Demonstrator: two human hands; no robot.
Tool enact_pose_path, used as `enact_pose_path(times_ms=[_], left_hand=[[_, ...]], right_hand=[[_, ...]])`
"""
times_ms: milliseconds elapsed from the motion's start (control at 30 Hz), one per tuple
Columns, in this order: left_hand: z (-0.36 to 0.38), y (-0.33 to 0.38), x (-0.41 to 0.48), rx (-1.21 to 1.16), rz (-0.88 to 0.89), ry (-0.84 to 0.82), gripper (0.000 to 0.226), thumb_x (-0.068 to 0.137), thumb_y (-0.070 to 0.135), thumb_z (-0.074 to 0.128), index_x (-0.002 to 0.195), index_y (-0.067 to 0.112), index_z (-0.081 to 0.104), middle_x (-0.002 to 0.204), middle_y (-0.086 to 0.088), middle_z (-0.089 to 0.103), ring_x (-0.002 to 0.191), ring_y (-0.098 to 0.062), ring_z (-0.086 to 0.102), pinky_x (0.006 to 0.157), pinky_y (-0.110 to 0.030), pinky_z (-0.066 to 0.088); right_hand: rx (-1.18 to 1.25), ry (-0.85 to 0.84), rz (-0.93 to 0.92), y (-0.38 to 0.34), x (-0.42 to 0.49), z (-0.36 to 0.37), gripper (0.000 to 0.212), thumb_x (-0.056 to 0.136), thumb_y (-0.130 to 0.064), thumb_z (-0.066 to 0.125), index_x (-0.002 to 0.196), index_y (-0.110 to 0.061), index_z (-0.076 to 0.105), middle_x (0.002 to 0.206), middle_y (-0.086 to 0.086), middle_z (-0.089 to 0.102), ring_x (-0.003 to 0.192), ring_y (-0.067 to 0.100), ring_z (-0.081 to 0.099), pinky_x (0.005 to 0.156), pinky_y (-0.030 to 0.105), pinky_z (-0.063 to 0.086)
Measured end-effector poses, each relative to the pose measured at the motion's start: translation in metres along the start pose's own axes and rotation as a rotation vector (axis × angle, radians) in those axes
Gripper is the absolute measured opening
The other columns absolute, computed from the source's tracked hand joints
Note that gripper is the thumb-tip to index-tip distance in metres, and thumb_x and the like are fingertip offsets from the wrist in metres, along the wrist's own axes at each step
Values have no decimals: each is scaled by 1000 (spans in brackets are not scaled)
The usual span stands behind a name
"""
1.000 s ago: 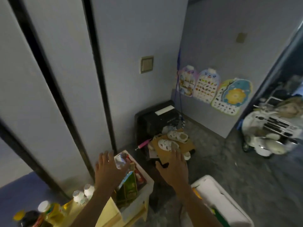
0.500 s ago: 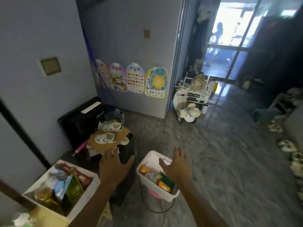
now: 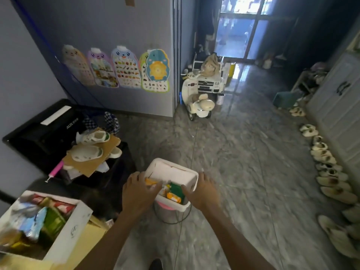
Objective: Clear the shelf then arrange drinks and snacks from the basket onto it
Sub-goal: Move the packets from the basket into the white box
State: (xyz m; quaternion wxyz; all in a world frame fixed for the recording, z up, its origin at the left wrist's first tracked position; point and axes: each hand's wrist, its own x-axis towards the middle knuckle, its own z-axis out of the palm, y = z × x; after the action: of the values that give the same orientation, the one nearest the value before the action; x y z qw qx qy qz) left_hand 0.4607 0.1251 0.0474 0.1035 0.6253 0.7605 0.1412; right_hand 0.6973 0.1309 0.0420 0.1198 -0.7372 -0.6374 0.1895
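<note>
Both hands are down at the white basket (image 3: 176, 171), which sits on a pink-rimmed stand on the grey floor (image 3: 243, 172). The left hand (image 3: 137, 193) is over the near-left rim, fingers (image 3: 151, 187) spread and reaching onto an orange packet (image 3: 151, 181); whether it has a grip is impossible to say, since the hand covers the contact. The right hand (image 3: 201, 190) is at the right wall, fingers loosely spread, thumb reaching in towards the green packet (image 3: 176, 190), holding nothing that shows. More orange snacks (image 3: 173, 197) lie in the near end; the far half looks bare. Off to the left a white box (image 3: 76, 227) on a yellow carton is already packed with cartons and bags, which reads as the cleared goods or another batch, though that is not certain. The shelf itself is out of view, so how much is arranged is unknown. The basket has stock left, so the job looks to be mid-way at best: pick, carry, place, repeat.
</note>
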Motion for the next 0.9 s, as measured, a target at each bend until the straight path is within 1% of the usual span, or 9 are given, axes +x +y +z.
enact_pose_path(times_ms=[133,233,300,400,500,633,733,800,900], left_hand=[[44,-15,37,11,0,-84,103,75,101,33,133,20,61,136,-6,61,128,-28,58,100,-47,52],[79,-26,76,35,-17,-205,123,65,108,17,142,21,56,142,-5,57,132,-28,54,103,-49,50],[101,-31,106,38,-39,-281,135,57,111,15,148,18,50,148,-6,53,135,-29,51,106,-49,47],[139,-40,150,12,-69,-391,129,59,110,31,153,22,43,158,-6,44,143,-30,44,111,-51,42],[186,-55,191,11,-73,-484,120,58,106,43,147,26,44,156,-5,44,142,-30,45,109,-50,44],[262,-78,232,-3,-97,-600,127,49,108,48,148,29,44,159,0,42,149,-27,38,113,-51,43],[321,-89,245,1,-53,-702,116,59,92,51,158,35,32,165,-4,35,152,-32,34,119,-53,35],[357,-92,246,25,8,-774,104,72,82,49,163,38,23,169,-5,23,156,-35,23,121,-56,31],[400,-99,244,77,-28,-858,86,85,72,57,160,41,26,171,-4,12,159,-34,11,118,-65,31]], right_hand=[[-49,-66,3,-2,42,32,103,84,-84,52,157,-13,34,159,8,43,139,31,49,103,45,51],[-84,-144,20,-5,85,61,104,85,-83,53,158,-11,33,161,10,41,142,32,46,104,47,50],[-119,-187,33,-4,118,83,102,84,-83,51,156,-12,36,159,10,45,139,32,49,104,47,52],[-192,-262,45,0,164,117,96,83,-82,53,150,-14,40,154,9,48,134,32,54,97,46,55],[-223,-337,30,9,207,159,90,83,-79,57,145,-16,43,148,9,51,127,33,57,92,48,57],[-266,-436,-8,33,254,234,86,84,-74,60,145,-15,46,144,11,56,128,36,58,100,53,54],[-326,-502,-35,52,282,300,77,85,-70,60,139,-16,49,135,8,59,123,35,59,99,53,51],[-334,-518,-69,70,297,344,66,86,-65,63,132,-18,52,123,6,61,110,31,62,91,48,52],[-301,-546,-83,95,308,400,62,91,-59,68,135,-19,51,124,7,63,107,28,63,88,43,56]])
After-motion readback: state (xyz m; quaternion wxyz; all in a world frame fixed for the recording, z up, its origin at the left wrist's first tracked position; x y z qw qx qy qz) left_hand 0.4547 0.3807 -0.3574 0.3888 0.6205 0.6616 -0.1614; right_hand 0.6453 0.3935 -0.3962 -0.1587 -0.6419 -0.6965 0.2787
